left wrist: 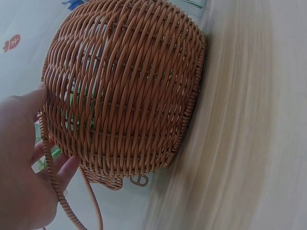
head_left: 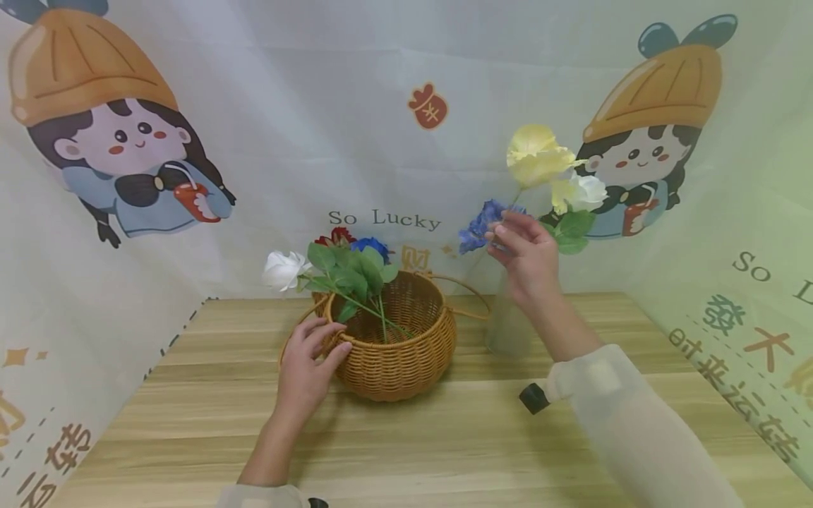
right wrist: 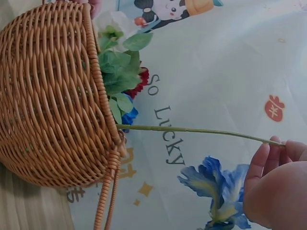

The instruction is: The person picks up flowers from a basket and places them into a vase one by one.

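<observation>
A brown wicker basket (head_left: 396, 370) stands on the table. My left hand (head_left: 308, 363) holds its left side at the rim; the thumb and fingers touch the wicker (left wrist: 129, 86) near the handle. With the fingertips of my right hand (head_left: 530, 254) I pinch the thin green stem (right wrist: 192, 130) of a yellow flower (head_left: 536, 155) above the vase. In the right wrist view this stem runs toward the basket's rim; its lower end is hidden. A white rose (head_left: 286, 270), a red flower (head_left: 336, 236) and a blue flower (head_left: 371, 247) lean out of the basket.
Right of the basket stands a pale translucent vase (head_left: 508, 335), partly behind my right forearm. A light-blue flower (head_left: 479, 229) and another white rose (head_left: 587, 192) rise over it. The basket's handles (head_left: 466, 289) hang outward. Printed cloth walls (head_left: 394, 127) enclose the wooden table (head_left: 444, 451).
</observation>
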Tool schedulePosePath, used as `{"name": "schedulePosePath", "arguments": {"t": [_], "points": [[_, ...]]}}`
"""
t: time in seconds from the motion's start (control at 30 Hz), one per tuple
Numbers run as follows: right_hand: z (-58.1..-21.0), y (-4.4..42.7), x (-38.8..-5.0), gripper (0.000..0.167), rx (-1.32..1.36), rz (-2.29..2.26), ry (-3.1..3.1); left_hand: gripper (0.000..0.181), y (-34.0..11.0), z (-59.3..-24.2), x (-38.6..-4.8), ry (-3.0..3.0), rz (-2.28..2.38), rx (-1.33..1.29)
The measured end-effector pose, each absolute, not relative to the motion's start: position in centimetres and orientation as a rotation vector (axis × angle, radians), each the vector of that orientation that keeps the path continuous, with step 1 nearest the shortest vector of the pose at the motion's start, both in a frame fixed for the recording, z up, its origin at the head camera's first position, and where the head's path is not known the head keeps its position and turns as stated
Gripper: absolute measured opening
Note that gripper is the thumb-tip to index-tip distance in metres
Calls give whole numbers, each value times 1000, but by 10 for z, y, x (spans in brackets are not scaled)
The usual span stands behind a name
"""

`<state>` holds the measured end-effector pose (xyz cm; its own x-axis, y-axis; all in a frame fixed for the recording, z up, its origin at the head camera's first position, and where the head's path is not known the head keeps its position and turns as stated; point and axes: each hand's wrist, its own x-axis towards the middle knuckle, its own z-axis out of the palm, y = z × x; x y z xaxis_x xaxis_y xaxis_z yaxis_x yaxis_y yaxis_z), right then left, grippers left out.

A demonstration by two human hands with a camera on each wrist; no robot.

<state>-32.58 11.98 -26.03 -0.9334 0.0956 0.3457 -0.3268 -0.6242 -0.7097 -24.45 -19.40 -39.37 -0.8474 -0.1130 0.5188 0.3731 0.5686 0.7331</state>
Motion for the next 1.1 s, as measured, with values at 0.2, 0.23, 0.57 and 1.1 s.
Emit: {"name": "schedulePosePath", "arguments": {"t": [0.2, 0.23, 0.57, 1.1], "points": [[-253, 133, -326, 25, 361, 2598, -1133, 30, -195, -394, -244, -2285, -1233, -211], [-252, 136, -326, 23, 357, 2603, -1120, 30, -195, -394, -244, -2286, -1233, -211], [-240, 170, -324, 18, 305, 2539, -940, 29, -195, -395, -245, -2288, -1236, -214], [-220, 205, -323, 22, 134, 2402, -867, 29, -195, -395, -245, -2279, -1235, -219]]}}
